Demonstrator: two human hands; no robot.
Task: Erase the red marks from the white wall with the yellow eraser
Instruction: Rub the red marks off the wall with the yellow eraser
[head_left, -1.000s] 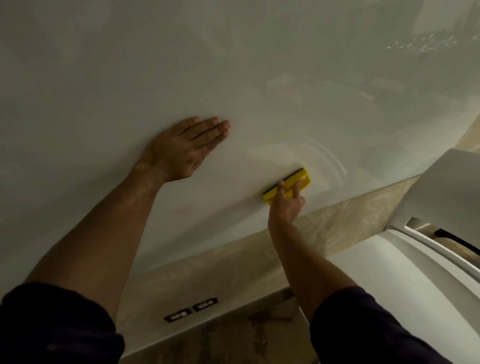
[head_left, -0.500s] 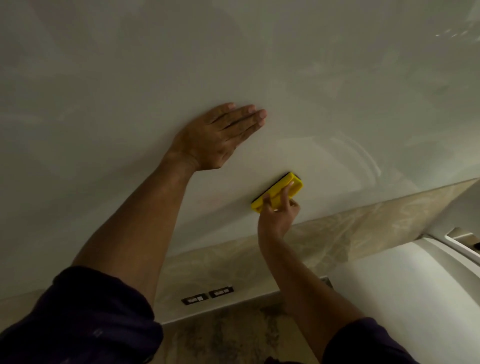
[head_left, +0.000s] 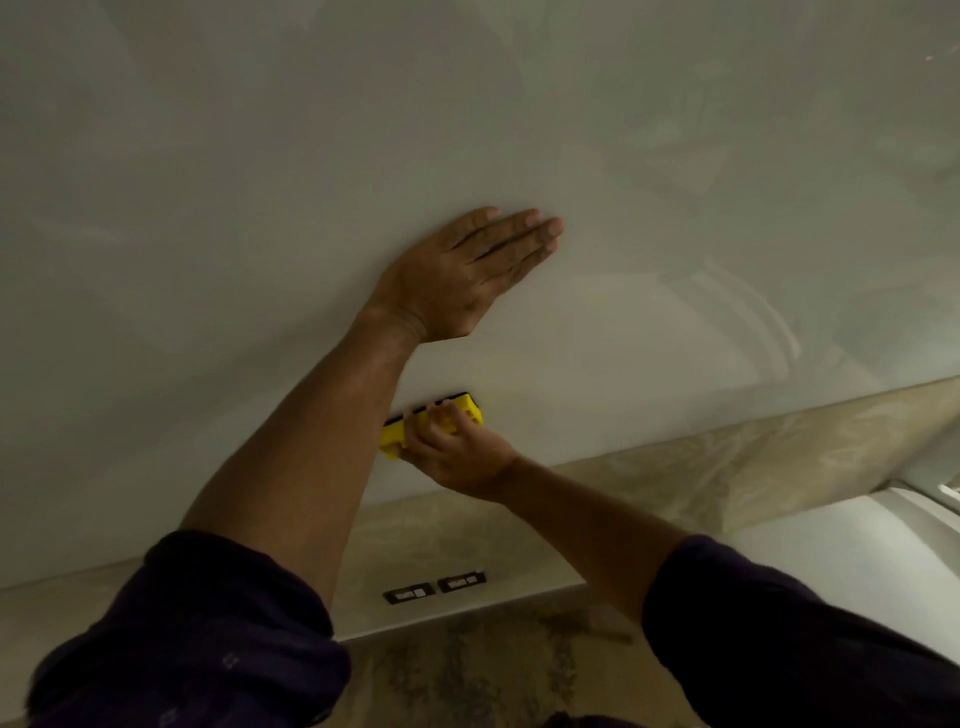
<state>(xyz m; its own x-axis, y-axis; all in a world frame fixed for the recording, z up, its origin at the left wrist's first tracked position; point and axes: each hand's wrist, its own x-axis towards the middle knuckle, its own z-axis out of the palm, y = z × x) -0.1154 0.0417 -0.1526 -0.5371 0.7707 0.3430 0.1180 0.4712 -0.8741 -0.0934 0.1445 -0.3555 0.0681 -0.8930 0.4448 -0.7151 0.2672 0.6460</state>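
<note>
Head view: both arms reach up toward centre frame.
Left hand (head_left: 467, 270): fingers straight and together, palm flat against the white wall (head_left: 260, 208).
Right hand (head_left: 457, 457): fingers curled round the yellow eraser (head_left: 462, 410), pressing it to the wall.
Eraser: just below the left wrist, partly behind the left forearm.
Red marks: none visible.

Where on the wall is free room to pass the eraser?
Free: wall right of the left hand, above the beige band. Crowded: eraser in the right hand, tucked against the left forearm.
</note>
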